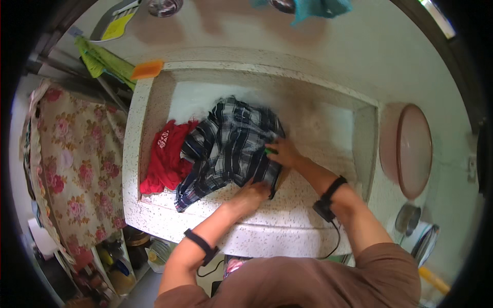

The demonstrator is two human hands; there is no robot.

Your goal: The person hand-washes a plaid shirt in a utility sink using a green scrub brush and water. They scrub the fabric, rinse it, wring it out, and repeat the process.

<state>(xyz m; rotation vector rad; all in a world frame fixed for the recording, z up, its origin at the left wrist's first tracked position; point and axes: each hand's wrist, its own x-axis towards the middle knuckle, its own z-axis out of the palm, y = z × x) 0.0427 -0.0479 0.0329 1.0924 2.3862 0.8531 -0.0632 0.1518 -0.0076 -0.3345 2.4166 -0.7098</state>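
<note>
Two bare hands work close together over one garment. The right hand (283, 153) is closed around one small green object (270, 151), mostly hidden by the fingers, and rests against the cloth. The left hand (251, 197), nearer the body, lies on the cloth's near edge with its fingers bent; whether it pinches the fabric I cannot tell. Directly under and to the left of both hands spreads one black-and-white plaid shirt (239, 133), rumpled, with whitish foam on it. Each forearm wears one black strap, two in all: the right strap (334, 189) and the left strap (201, 244).

Further left of the left hand, touching the shirt, one red garment (165, 161) with white print lies bunched. Around both hands runs one speckled sink (134, 154) holding these two pieces of clothing. Beyond the left hand, at the sink's far left corner, sits one orange item (147, 70); past it hangs one green cloth (105, 60). Well left of the left hand hangs one flowered curtain (77, 169).

To the right of the right hand, outside the sink, one round pinkish basin (415, 151) leans on its side, with one metal container (408, 219) nearer the body. Far beyond both hands is one blue cloth (323, 7).
</note>
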